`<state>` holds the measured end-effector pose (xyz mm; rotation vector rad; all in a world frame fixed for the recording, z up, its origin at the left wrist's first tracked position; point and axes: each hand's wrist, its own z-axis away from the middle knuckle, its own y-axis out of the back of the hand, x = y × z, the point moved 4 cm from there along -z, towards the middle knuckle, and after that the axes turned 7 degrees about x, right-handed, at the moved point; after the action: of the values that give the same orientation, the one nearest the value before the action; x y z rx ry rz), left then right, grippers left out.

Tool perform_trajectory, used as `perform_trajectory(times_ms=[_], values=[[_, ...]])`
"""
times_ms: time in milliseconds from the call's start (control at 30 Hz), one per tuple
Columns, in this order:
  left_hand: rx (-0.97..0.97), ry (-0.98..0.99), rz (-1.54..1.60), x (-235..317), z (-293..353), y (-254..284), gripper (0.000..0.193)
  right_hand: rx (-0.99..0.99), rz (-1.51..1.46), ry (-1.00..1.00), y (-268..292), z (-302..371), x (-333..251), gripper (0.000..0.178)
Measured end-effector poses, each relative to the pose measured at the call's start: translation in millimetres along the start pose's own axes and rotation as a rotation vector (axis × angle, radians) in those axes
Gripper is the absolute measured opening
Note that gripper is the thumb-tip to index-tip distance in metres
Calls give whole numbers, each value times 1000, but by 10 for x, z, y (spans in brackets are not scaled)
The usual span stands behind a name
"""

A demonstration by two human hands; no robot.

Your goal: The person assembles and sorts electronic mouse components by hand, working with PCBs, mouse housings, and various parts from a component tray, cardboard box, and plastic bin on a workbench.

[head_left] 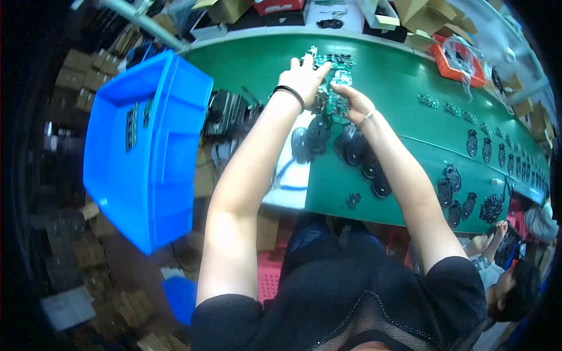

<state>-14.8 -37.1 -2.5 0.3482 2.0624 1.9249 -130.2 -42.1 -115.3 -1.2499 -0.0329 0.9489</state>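
My left hand [302, 80], with a black band at the wrist, reaches to the far side of the green table. Its fingers are spread over a group of green circuit boards [341, 61]; whether the fingertips touch one I cannot tell. Close beside it, my right hand [358, 105] grips a green circuit board [337, 105], its thumb along the board's far end. Whether more boards lie under that one is not plain. Below my hands, dark rounded plastic shells [354, 153] lie clustered on the table, with others [316, 134] on a white sheet.
A blue bin [202, 88] with a few boards inside stands at the left. Rows of boards [452, 109] and black shells [472, 143] line the right of the green table [386, 76]. A red crate [449, 67] sits at the back right. Another person [512, 286] sits at lower right.
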Motion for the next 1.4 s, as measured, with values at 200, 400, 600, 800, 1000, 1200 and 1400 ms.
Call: perform_trajectory(times_ms=[200,400,600,800,1000,1200,1400], values=[[-130,-75,25,-704,-901,-530,85,144,-59,67,126,-1053,-140,18],[-361,-27,-55,-1700,-1240,-961,100,138,-199,19,-96,-2136,316,26],[-523,66,-135,-2389,-1236,-1258,104,99,-284,-90,-335,-2860,863,25],[-509,190,-86,-2781,-1219,-1479,94,61,-239,-129,-381,-3283,1033,34],[-413,241,-35,-2909,-1231,-1731,76,109,-7,-56,-410,-3198,846,41],[107,501,555,-3060,-1276,-1450,71,496,464,-76,-451,-2887,751,64],[-103,492,2206,-1986,-1444,-1046,61,508,1211,109,90,-2958,545,70]])
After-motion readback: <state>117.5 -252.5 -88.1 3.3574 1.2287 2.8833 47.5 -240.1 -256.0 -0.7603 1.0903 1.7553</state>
